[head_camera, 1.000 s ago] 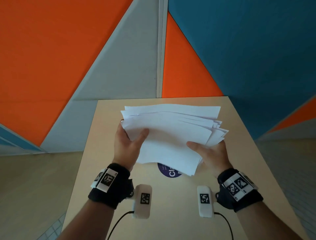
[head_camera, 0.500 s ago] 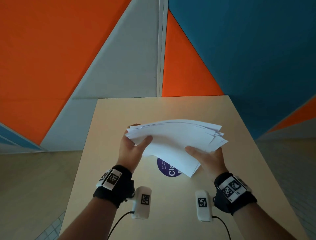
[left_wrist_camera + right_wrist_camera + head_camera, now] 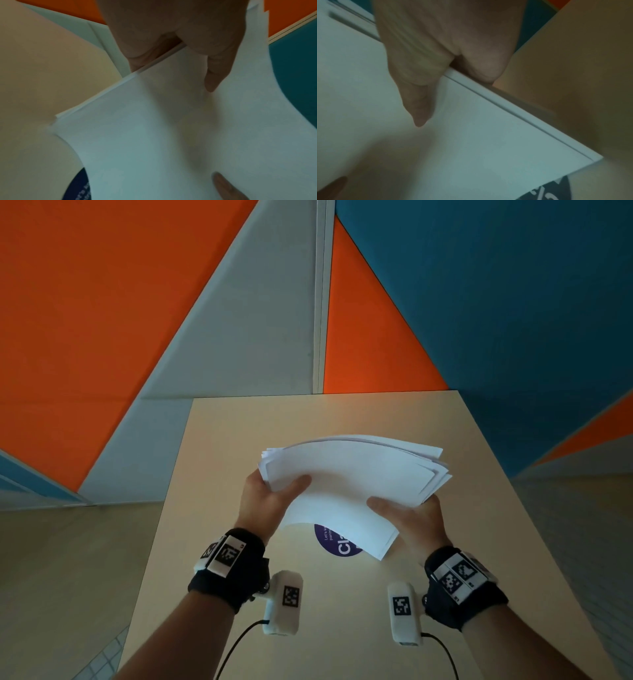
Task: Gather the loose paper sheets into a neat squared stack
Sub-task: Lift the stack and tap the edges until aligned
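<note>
A bundle of white paper sheets [image 3: 346,487] is being held above the wooden table [image 3: 445,542], over a dark round sticker [image 3: 334,544]. Its left edge is being pinched by the left hand [image 3: 265,501], its right edge by the right hand [image 3: 414,518], thumbs lying on top. The far edges are being left fanned unevenly.

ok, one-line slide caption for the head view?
Both hands, left hand and right hand, grip a bowed, uneven paper stack above the table.
</note>
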### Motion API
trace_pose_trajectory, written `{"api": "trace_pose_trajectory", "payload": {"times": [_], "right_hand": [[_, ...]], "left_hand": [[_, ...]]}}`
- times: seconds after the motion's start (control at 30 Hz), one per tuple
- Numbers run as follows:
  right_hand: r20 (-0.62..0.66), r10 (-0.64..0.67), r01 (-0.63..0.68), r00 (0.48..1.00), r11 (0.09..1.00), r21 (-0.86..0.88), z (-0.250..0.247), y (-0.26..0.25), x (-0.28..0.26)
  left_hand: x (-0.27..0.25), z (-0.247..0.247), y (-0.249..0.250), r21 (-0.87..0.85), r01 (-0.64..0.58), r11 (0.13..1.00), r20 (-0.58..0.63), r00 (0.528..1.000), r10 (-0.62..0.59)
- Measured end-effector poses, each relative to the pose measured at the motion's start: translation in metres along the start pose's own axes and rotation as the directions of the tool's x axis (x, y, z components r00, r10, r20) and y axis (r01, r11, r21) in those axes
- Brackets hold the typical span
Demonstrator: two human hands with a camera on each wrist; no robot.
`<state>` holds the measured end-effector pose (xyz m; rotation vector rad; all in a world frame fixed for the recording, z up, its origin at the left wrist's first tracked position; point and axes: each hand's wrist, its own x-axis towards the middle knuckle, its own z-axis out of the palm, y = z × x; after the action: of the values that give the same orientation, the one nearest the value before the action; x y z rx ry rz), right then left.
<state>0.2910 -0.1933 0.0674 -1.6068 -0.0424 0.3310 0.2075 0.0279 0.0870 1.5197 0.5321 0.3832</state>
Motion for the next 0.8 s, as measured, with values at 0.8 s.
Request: {"api": "trace_pose_trajectory", "payload": {"times": [0.8], "right_hand": [[0.078, 0.037, -0.038, 0.996, 0.999, 0.013, -0.008, 0.008, 0.013]], "left_hand": [[-0.008, 0.002, 0.005, -0.051, 0.022, 0.998, 0.051, 0.999, -0.019]]}}
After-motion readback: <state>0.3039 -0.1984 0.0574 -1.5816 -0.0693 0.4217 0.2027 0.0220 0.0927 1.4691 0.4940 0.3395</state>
